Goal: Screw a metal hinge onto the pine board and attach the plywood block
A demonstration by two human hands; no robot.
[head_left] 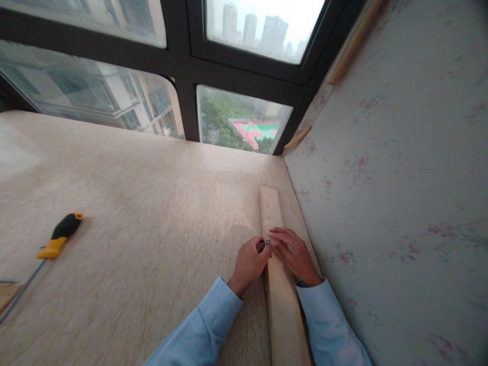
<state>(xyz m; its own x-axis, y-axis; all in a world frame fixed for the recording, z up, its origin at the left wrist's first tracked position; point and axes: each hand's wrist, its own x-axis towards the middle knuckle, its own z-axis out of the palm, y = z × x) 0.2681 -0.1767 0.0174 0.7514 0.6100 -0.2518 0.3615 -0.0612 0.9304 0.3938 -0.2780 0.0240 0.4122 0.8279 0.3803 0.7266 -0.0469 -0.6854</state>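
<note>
A long, pale wooden board (285, 315) lies on the beige marbled surface, close to the wall on the right. At the board's left edge, my left hand (250, 262) pinches a small shiny metal piece (266, 243); its exact kind is too small to make out. My right hand (292, 254) rests over the board just beside it, its fingers stretched out toward the metal piece. Whether the right fingertips touch that piece I cannot tell.
A yellow and black screwdriver (60, 236) lies at the left on the marbled surface (152, 229). Beneath its shaft is a wooden piece (8, 294) at the frame's edge. A dark-framed window (244, 71) stands behind, and a floral-papered wall (400, 178) rises along the right.
</note>
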